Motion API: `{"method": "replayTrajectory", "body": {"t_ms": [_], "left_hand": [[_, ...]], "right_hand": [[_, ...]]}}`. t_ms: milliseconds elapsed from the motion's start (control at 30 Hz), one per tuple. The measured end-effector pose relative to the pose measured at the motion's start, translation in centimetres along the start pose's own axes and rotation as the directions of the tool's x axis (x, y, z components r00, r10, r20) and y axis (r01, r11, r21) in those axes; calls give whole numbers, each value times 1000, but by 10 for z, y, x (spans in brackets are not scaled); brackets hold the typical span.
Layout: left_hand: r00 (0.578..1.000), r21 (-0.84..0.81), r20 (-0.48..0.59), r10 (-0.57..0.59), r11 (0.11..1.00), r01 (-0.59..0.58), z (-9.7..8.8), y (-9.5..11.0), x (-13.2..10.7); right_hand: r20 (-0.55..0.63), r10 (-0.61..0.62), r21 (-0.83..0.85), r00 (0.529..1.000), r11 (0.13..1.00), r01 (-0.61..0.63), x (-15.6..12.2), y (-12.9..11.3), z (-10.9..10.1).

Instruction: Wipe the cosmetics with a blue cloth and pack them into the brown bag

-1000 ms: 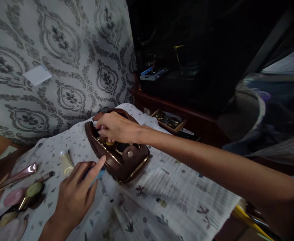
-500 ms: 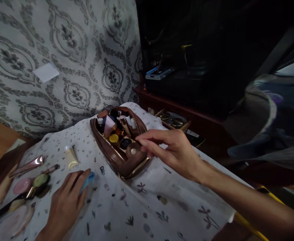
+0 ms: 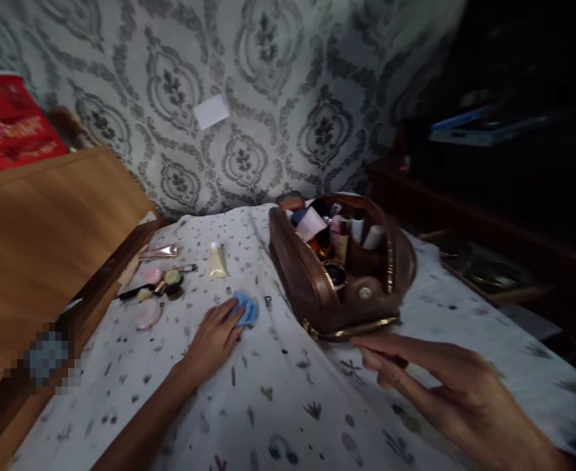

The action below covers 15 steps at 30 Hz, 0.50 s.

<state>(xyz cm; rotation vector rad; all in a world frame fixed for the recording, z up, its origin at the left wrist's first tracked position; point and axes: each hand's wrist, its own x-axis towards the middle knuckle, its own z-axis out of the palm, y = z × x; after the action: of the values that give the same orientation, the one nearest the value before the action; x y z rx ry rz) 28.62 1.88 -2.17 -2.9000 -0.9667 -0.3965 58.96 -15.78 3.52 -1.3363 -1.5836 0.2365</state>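
Observation:
My left hand (image 3: 214,340) rests on the patterned cloth, its fingers closed over a crumpled blue cloth (image 3: 246,309). A brown makeup bag (image 3: 298,268) stands unzipped to the right, full of bottles, tubes and jars. Among them show a pink tube (image 3: 311,224) and a round black-lidded jar (image 3: 336,275). Just in front of the bag's lower zipper is my right hand (image 3: 445,386), thumb and forefinger slightly apart, with nothing visible between them. A cream tube (image 3: 216,261) lies beyond my left hand.
Left on the white patterned cloth (image 3: 288,405) lie a pink metallic tube (image 3: 163,251), a pink round item (image 3: 153,275), a green-topped jar (image 3: 173,277) and a pale round compact (image 3: 148,314). A wooden panel (image 3: 62,216) borders the left; an open drawer (image 3: 494,275) stands right.
My view has swung left, bringing the wooden panel and a red package in. My right hand has left the bag's front flap and drawn back toward me. My left hand stays at the blue cloth.

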Motion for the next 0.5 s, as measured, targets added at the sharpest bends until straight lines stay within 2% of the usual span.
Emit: {"method": "replayTrajectory", "body": {"t_ms": [133, 200, 267, 367, 433, 500], "left_hand": [[999, -57, -29, -42, 998, 41, -6, -4, 4], [997, -35, -16, -74, 997, 73, -9, -8, 3], [994, -29, -27, -101, 995, 100, -11, -12, 0], [993, -49, -47, -104, 994, 102, -14, -13, -5], [996, -57, -57, -67, 996, 64, -19, -10, -4], [996, -68, -92, 0, 998, -7, -29, -2, 4]], "right_hand": [[147, -115, 3, 982, 993, 116, 4, -5, 32], [166, -160, 5, 973, 987, 162, 6, -8, 42], [156, -181, -12, 971, 983, 185, 9, -12, 43], [32, -147, -92, 989, 984, 150, 20, -20, 28], [-103, -86, -159, 991, 985, 69, 30, -24, 13], [-189, -54, -227, 980, 974, 10, 41, -24, 1]]}}
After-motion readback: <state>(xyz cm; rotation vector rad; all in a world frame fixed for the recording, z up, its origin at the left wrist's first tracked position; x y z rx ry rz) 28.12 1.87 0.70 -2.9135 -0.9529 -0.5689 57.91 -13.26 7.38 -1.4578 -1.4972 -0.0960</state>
